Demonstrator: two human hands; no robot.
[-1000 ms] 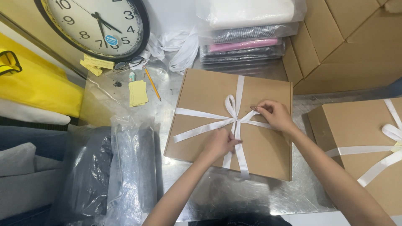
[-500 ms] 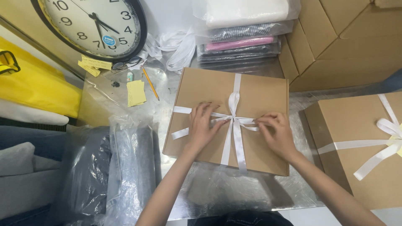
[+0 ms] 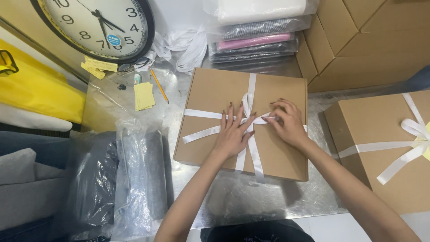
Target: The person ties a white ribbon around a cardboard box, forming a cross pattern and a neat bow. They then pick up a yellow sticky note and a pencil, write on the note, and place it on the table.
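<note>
A flat brown box (image 3: 215, 130) is being held down on the metal table (image 3: 251, 201) by the open left hand (image 3: 233, 134), while its white ribbon bow (image 3: 248, 110) is being pinched by the right hand (image 3: 286, 123).

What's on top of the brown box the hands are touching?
A white ribbon crosses the lid of the brown box and is tied in a bow. The left hand lies flat beside the bow; the right hand pinches it. The box is closed, so its inside is hidden.
</note>
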